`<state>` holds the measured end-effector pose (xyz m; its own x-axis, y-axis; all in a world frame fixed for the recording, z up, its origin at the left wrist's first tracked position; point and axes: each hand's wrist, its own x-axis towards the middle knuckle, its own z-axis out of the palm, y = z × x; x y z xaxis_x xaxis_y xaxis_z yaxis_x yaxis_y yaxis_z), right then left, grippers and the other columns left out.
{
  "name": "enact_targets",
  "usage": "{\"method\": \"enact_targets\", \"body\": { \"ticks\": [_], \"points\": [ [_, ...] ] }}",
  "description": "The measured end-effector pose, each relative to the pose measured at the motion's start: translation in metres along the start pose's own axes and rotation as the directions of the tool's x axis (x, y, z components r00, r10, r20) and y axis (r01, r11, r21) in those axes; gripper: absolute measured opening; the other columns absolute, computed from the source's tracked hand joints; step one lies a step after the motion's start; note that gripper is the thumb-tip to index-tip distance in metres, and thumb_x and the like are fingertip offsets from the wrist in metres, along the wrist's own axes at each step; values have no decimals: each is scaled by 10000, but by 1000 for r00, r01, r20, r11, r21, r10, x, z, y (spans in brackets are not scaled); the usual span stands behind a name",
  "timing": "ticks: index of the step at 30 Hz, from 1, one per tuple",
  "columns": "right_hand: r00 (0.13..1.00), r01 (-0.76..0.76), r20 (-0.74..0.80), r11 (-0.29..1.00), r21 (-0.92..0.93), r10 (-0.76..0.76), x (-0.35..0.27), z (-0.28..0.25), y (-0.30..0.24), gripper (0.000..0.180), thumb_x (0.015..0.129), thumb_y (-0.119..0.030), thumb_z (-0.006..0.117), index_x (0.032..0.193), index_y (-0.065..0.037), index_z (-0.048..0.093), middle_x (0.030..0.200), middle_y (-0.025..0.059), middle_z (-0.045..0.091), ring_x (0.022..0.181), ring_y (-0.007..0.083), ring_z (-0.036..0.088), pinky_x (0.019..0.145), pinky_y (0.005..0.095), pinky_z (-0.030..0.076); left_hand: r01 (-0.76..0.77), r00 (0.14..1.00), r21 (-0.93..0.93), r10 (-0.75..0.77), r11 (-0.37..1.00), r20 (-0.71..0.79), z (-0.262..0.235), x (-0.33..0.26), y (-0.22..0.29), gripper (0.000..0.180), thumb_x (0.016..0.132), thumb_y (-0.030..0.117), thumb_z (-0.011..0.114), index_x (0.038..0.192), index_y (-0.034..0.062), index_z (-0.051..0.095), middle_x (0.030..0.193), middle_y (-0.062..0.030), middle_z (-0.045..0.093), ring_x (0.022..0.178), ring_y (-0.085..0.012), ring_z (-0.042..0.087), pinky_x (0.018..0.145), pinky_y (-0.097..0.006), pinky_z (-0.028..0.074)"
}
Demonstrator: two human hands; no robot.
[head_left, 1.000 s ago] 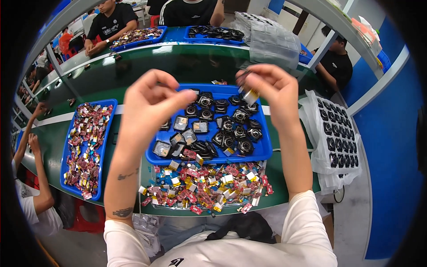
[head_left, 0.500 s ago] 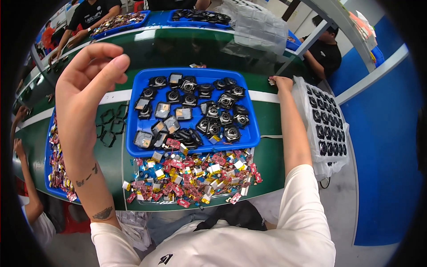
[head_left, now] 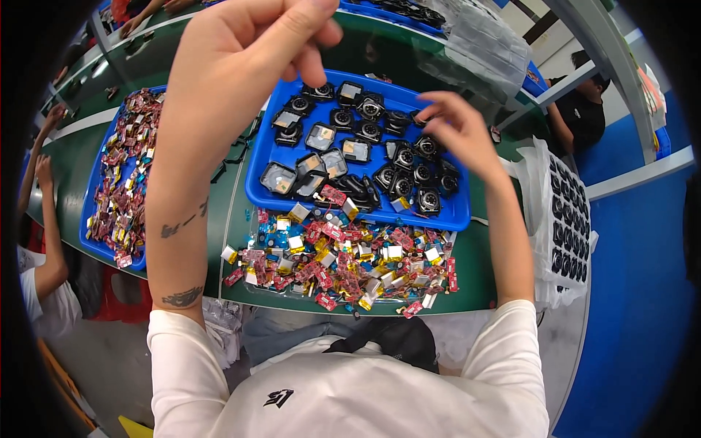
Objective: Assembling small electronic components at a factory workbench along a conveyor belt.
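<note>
My left hand (head_left: 252, 47) is raised close to the view, left of and above the blue tray (head_left: 350, 210). Its fingers are curled in toward the thumb, and the top edge cuts part of them off; anything in them is hidden. Over the tray's far right side, my right hand (head_left: 464, 135) is open, fingers apart and half bent, with nothing visible in it. Nearest to its fingertips are black watch cases (head_left: 426, 146). Several more cases lie in the tray, some showing round backs, others grey, hollow insides (head_left: 320, 136).
Red circuit boards with silver and yellow battery cells (head_left: 343, 255) are heaped before the tray. Another blue tray (head_left: 91, 219) of such parts stands left. White packing (head_left: 537, 212) holding rows of watch cases (head_left: 566, 219) is at right. A metal frame (head_left: 642, 175) and co-workers surround the bench.
My right hand has moved left from the table beyond the tray to over the tray, letting go of a small piece. The view has shifted; my left hand appears higher and farther right.
</note>
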<state>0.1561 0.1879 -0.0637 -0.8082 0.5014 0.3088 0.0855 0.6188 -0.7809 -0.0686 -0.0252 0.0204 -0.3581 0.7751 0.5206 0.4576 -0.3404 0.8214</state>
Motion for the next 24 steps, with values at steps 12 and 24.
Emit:
{"method": "enact_targets", "body": {
  "ticks": [12,24],
  "points": [
    [886,318,422,913,-256,-191,-17,57,-59,366,710,-299,753,1005,-98,675,1021,57,533,953,249,468,861,368,391,-42,979,-77,56,996,197,17,-5,4,227,894,155,589,1051,-8,597,732,-2,613,655,-44,561,601,-181,427],
    [929,308,260,941,-141,-265,-17,75,-79,133,716,-110,733,779,-31,645,952,36,611,902,183,537,799,306,427,-26,967,2,25,1000,254,27,-5,3,161,845,126,633,924,-13,628,779,-22,633,696,-63,602,643,-191,463]
  ]
}}
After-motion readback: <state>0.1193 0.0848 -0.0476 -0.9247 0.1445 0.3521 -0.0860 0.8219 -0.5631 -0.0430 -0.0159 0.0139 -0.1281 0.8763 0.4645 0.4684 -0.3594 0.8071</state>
